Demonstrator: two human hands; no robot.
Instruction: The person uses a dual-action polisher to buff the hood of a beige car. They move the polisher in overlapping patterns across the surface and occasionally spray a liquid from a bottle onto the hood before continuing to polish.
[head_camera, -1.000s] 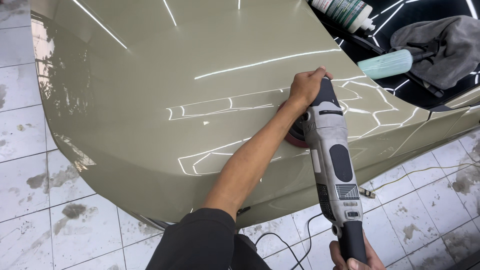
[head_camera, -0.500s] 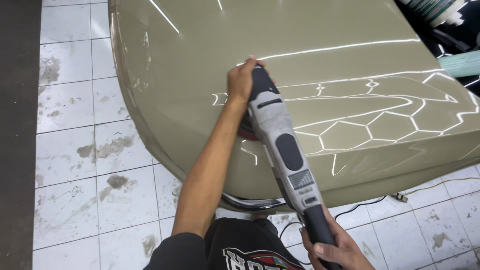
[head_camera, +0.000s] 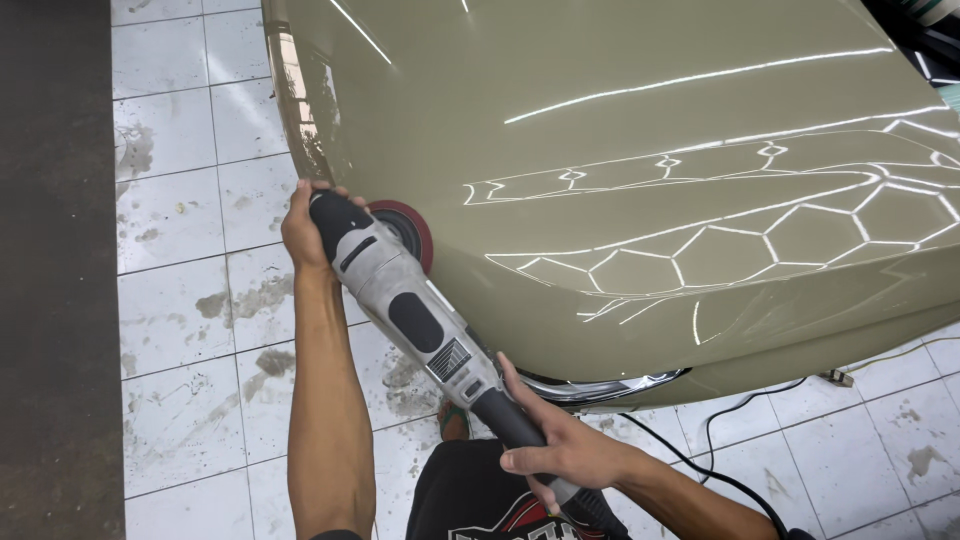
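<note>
Head cam: left hand (head_camera: 303, 228) is clamped over the black head of a grey rotary polisher (head_camera: 420, 318), right hand (head_camera: 560, 450) wrapped around its rear handle. The red pad (head_camera: 408, 226) sits against the edge of the olive car panel (head_camera: 620, 150), above the stained white tile floor (head_camera: 190, 330), black cord (head_camera: 720, 470) lying on it.

One head view looks steeply down, close, perhaps tilted slightly.

One polisher (head_camera: 420, 320), one red pad (head_camera: 412, 228), two hands, one car panel (head_camera: 620, 150).
</note>
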